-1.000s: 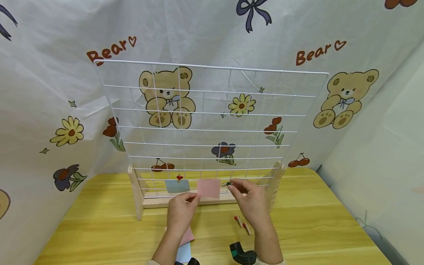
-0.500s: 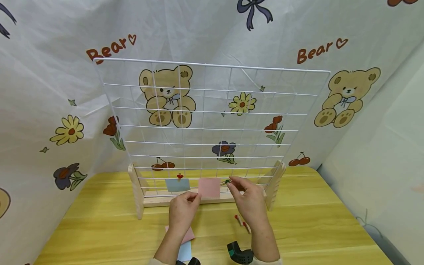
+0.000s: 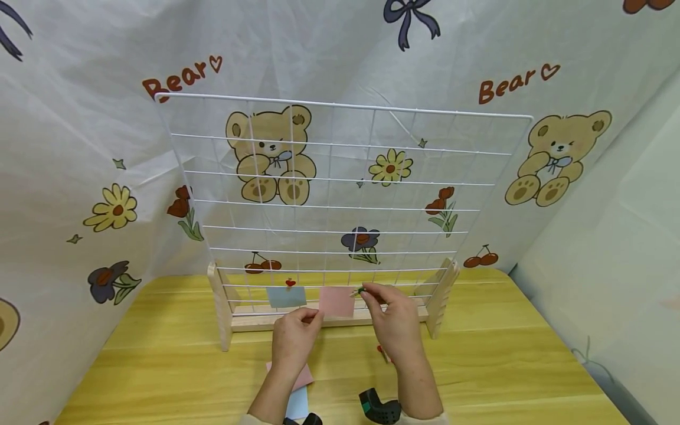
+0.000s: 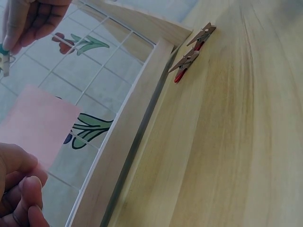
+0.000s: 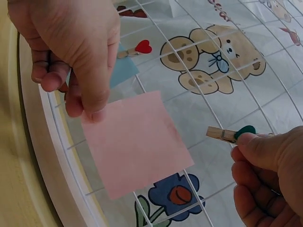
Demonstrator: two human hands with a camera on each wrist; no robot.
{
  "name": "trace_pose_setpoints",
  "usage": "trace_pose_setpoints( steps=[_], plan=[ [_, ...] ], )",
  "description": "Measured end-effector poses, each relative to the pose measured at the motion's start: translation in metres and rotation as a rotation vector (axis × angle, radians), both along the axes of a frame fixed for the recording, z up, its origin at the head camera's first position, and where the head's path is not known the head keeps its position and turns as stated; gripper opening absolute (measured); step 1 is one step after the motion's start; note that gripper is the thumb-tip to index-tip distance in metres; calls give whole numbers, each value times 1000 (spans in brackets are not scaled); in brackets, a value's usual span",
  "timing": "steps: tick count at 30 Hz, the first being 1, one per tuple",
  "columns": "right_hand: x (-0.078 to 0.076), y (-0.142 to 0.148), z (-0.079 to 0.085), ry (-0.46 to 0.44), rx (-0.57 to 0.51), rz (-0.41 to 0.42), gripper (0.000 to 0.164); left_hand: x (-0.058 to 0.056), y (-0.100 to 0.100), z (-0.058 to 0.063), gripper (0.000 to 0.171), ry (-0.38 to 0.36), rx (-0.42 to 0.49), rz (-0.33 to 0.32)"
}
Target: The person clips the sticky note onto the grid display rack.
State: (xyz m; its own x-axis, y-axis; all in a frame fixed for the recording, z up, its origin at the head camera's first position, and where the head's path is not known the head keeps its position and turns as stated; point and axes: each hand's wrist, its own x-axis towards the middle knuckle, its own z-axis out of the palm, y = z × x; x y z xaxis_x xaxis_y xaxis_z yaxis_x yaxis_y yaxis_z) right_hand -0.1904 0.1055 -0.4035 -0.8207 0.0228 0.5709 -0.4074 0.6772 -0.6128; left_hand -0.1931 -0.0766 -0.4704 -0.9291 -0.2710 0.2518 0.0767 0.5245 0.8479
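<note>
My left hand (image 3: 295,337) pinches the lower left corner of a pink paper square (image 3: 337,302) against the white wire grid (image 5: 208,111). Between thumb and fingers of my right hand (image 3: 395,319) is a small wooden clothespin (image 5: 221,134) with a green ornament at its gripped end. Its bare wooden end points at the pink paper; in the right wrist view a gap separates them. Left of the pink square, a blue paper (image 3: 287,297) hangs on the grid from a clothespin with a red heart (image 5: 143,47).
Two red-tipped clothespins (image 4: 184,64) lie on the wooden table (image 3: 510,354) before the rack's wooden base (image 3: 255,323). More pink paper (image 3: 304,379) and light blue paper (image 3: 297,403) lie by my left forearm. A bear-print cloth (image 3: 329,65) hangs behind the grid.
My right hand has moved slightly left with the clothespin, bringing it nearer the pink paper's right edge. The left hand keeps the paper in about the same place.
</note>
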Motion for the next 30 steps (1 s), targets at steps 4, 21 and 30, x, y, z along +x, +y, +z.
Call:
trace_pose_setpoints(
  steps=[4, 21, 30],
  plan=[
    [-2, -3, -3, 79, 6, 7, 16, 0, 0, -1, 12, -10, 5, -4],
    [-11, -17, -9, 318, 58, 33, 15, 0, 0, 0, 14, -22, 10, -6],
    [-18, -19, -13, 322, 79, -15, 14, 0, 0, 1, 13, -25, 21, 5]
  ],
)
